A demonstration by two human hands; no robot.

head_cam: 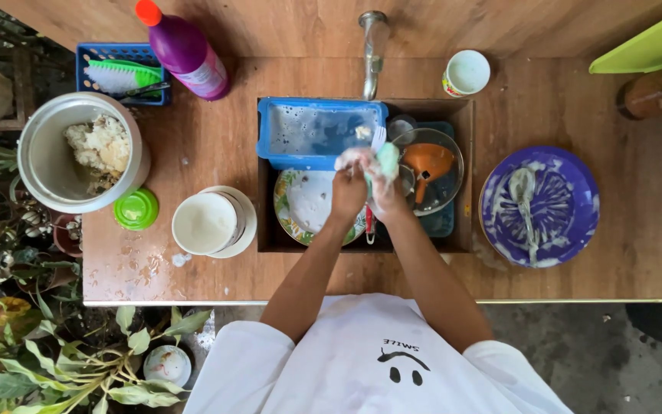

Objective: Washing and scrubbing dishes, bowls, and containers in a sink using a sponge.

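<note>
Both arms reach forward over the sink (pixel 465 123) set in the wooden bench (pixel 216 146), and the hands meet above the dishes. The left hand (pixel 349 188) has its grip closed on something foamy that I cannot make out. The right hand (pixel 384 192) has its grip closed around a green sponge (pixel 387 159), and foam hides the fingers. A fork (pixel 378 138) stands just behind the sponge; its handle is hidden

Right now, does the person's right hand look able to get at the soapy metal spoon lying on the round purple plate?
Probably yes: the soapy metal spoon lies uncovered on the round purple plate, beside the sink, with nothing between it and the right hand, though that hand is holding a green sponge.
</note>
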